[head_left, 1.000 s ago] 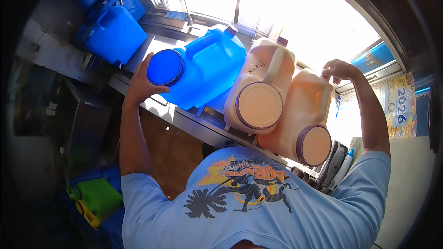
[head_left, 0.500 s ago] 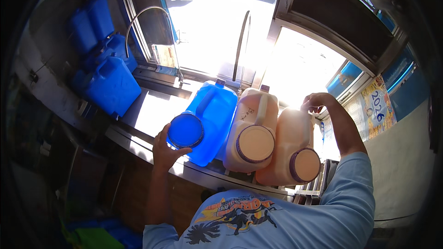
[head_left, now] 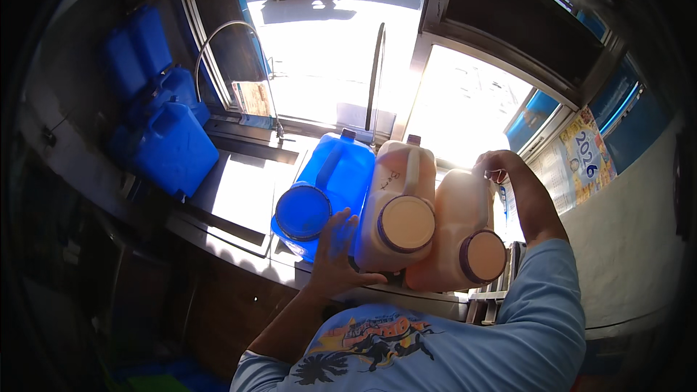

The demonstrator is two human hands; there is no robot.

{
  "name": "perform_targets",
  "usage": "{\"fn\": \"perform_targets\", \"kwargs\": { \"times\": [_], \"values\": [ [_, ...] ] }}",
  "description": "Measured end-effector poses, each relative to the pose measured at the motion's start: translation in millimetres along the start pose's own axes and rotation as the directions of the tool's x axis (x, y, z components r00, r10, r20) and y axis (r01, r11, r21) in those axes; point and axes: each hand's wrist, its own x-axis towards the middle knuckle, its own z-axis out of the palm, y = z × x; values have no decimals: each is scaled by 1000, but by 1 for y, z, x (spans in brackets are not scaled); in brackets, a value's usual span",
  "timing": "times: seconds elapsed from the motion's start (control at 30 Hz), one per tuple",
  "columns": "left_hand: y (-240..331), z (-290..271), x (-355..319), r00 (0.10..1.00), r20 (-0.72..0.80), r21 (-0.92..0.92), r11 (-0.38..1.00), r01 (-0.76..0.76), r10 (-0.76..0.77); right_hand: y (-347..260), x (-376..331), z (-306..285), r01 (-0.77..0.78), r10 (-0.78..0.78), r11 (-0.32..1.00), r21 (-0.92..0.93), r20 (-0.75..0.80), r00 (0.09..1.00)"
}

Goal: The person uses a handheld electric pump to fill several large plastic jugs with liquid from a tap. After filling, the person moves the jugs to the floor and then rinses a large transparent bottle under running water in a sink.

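Three large water jugs lie on their sides on a steel counter [head_left: 239, 236]: a blue jug [head_left: 327, 181] with a round blue cap, a translucent tan jug [head_left: 399, 199] with a purple-rimmed cap, and a second tan jug [head_left: 461, 225] to its right. My left hand [head_left: 335, 255] presses flat against the front of the blue jug beside its cap, fingers spread. At the far end of the right tan jug, my right hand [head_left: 494, 168] curls over its top near the window.
Several blue jerrycans [head_left: 168, 147] stand at the back left of the counter. A curved metal tap pipe [head_left: 232, 51] arches over the sink area. A sunlit window opens onto a street. A calendar [head_left: 584, 151] hangs on the right wall.
The view has tilted up toward the window and street. My left hand slid from the blue jug's cap to the jug's face beside it. The right hand stays at the far tan jug.
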Motion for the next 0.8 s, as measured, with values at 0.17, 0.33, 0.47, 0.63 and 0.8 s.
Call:
{"fn": "perform_targets", "kwargs": {
  "times": [0.17,0.33,0.47,0.63,0.8],
  "values": [
    [23,83,24,984,50,-205,963,177,-170,-19,-11,5,-10,21,974,-228,46,999],
    [-16,79,30,926,208,-474,796,377,-315,-66,-101,68,357,-635,728,-585,-382,671],
    [-27,77,28,945,236,-358,884,300,-225,-122,-166,129,833,-953,261,-488,7,302],
    [-2,100,26,954,207,-198,946,257,-216,-166,-184,127,532,-557,679,-506,116,822],
    [-1,89,29,936,246,-263,912,316,-253,-172,-186,119,664,-801,417,-620,94,591]
  ]
}}
